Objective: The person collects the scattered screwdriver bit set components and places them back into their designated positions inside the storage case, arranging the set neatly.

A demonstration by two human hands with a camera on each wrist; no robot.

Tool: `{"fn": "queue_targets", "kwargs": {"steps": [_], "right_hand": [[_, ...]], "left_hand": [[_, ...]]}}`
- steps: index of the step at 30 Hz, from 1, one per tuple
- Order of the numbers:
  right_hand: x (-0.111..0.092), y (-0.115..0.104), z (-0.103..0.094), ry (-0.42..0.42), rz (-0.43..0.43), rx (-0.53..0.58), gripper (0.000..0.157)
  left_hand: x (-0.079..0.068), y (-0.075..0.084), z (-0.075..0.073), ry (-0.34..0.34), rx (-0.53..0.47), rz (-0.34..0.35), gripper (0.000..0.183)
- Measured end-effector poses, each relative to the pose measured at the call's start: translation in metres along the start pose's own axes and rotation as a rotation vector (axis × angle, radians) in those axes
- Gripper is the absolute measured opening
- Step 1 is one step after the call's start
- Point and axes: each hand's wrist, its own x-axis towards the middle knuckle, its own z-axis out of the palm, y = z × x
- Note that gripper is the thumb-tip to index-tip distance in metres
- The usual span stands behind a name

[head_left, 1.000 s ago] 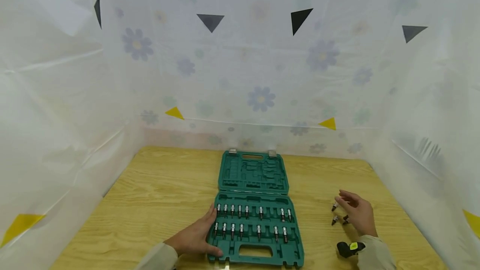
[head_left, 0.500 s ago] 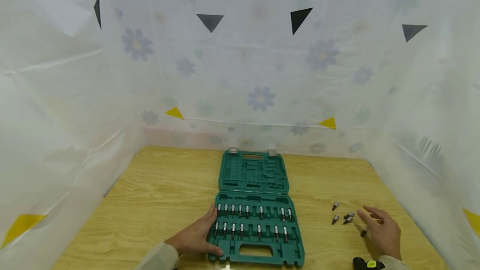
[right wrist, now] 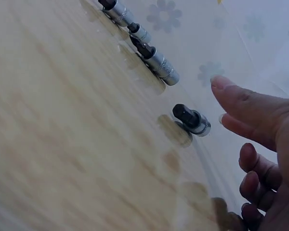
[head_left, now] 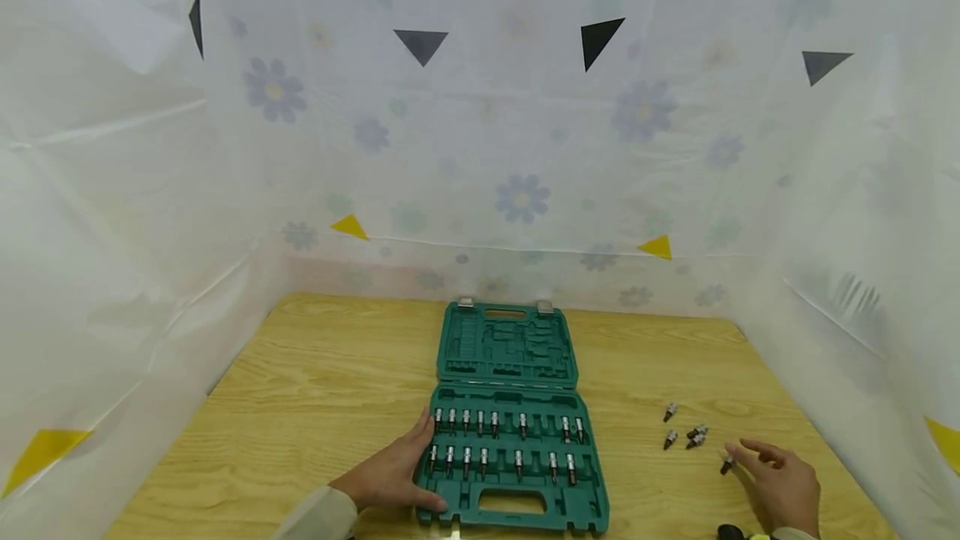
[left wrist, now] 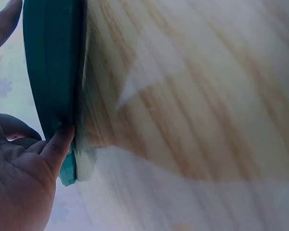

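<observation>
A green tool case [head_left: 513,407] lies unfolded, its lower half holding two rows of bit sockets [head_left: 518,462]. My left hand [head_left: 393,465] rests against that half's left side, thumb at the near left corner. In the left wrist view, fingers touch the case's side wall [left wrist: 53,57]. On the right, my right hand [head_left: 783,477] hovers beside a loose bit socket [head_left: 727,464], thumb and index finger spread near it. A small gap separates those fingers from the bit socket [right wrist: 195,121] in the right wrist view. Several more loose bit sockets [head_left: 695,439] lie farther off.
The wood-grain table [head_left: 330,382] extends on both sides of the case. Whitish flowered sheeting [head_left: 480,148] walls the back and sides, with black and yellow triangles on it. The upper case half has moulded hollows.
My right hand has moved right and nearer to me, from the farther loose bit sockets to the single one at the right. The left hand and the case have stayed put.
</observation>
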Motion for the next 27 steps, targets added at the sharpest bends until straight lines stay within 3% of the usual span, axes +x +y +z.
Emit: {"fn": "queue_targets", "kwargs": {"steps": [9,19,27], "right_hand": [[-0.0005,0.0053,0.0,-0.023,0.035,-0.041,0.063],[0.0001,0.0022,-0.0073,-0.148,0.056,-0.173,0.082],[0.0036,0.0039,-0.0073,-0.195,0.021,-0.221,0.083]], "left_hand": [[-0.0008,-0.0003,0.0001,0.003,-0.006,0.003,0.116],[-0.0007,-0.0021,0.0014,0.002,-0.005,-0.003,0.117],[-0.0009,-0.0012,-0.0002,0.0,-0.007,0.007,0.114]]}}
